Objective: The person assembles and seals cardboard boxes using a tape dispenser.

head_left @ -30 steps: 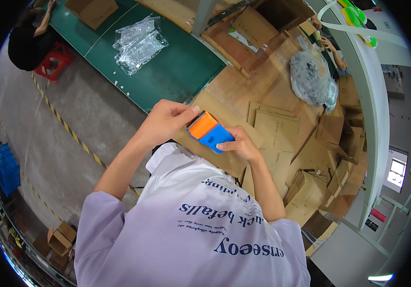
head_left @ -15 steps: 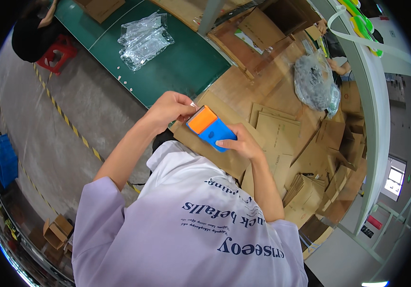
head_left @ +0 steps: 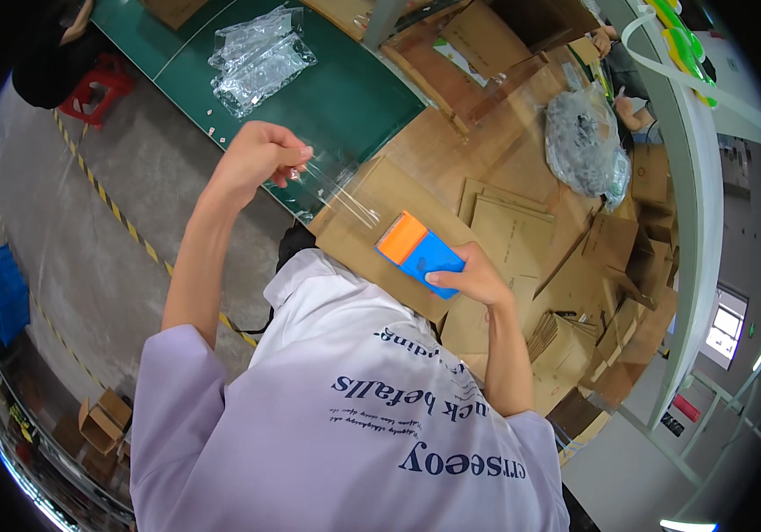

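The right hand [head_left: 473, 279] grips a small flat rectangular box, blue with an orange end [head_left: 417, 252], fingers wrapped round its blue end and the thumb lying across the blue face. The box is held above a brown corrugated cardboard sheet [head_left: 371, 222] that lies on the wooden tabletop [head_left: 495, 151], with its orange end pointing away from the person.

The left hand [head_left: 256, 160] is raised up and to the left of the box, well apart from it, closed in a pinch on the edge of a clear thin plastic film [head_left: 327, 186]. The film stretches from those fingertips down toward the orange end of the box; whether it touches the box cannot be told.

Beyond the cardboard sheet, on the far left side, runs a dark green conveyor belt [head_left: 354, 97] carrying a loose heap of clear plastic bags [head_left: 261, 58]. To the right of the box lie flattened brown cardboard cartons [head_left: 522, 222], and farther off a bulging grey plastic bag [head_left: 584, 142].
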Demonstrator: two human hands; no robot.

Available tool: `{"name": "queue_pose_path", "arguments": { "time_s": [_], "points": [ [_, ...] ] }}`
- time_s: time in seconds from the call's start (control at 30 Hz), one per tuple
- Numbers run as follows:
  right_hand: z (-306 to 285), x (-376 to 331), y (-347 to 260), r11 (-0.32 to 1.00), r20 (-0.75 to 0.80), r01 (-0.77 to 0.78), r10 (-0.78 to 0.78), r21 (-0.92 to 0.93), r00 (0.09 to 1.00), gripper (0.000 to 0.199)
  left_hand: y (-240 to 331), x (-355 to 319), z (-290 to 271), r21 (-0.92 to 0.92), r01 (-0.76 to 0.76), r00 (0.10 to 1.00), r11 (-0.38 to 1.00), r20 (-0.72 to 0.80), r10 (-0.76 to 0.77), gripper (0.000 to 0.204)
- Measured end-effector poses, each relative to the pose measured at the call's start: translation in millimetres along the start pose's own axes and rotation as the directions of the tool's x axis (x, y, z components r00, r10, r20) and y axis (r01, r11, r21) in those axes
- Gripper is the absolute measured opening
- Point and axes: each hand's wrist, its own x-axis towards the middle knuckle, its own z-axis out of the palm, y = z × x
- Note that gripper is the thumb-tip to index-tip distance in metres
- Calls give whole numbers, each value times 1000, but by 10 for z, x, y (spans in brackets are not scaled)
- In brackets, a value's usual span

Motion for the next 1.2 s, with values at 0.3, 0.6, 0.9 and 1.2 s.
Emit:
{"name": "queue_pose_path", "arguments": {
  "time_s": [0.3,0.6,0.9,1.2],
  "points": [
    [-100,-150,29,992,-24,-107,105,-64,994,25,-627,240,303,-10,79,996,997,32,-79,17],
    [-42,-108,-61,988,-63,-144,140,-57,988,28,-768,297,398,-47,91,995,995,-35,-93,18],
    [-54,-155,62,992,-89,-118,114,-35,989,25,-755,275,454,-243,65,998,968,-11,-70,15],
    [40,-425,316,980,-471,84,-159,-178,868,23,-546,205,530,-271,55,998,961,37,-47,14]
  ]
}}
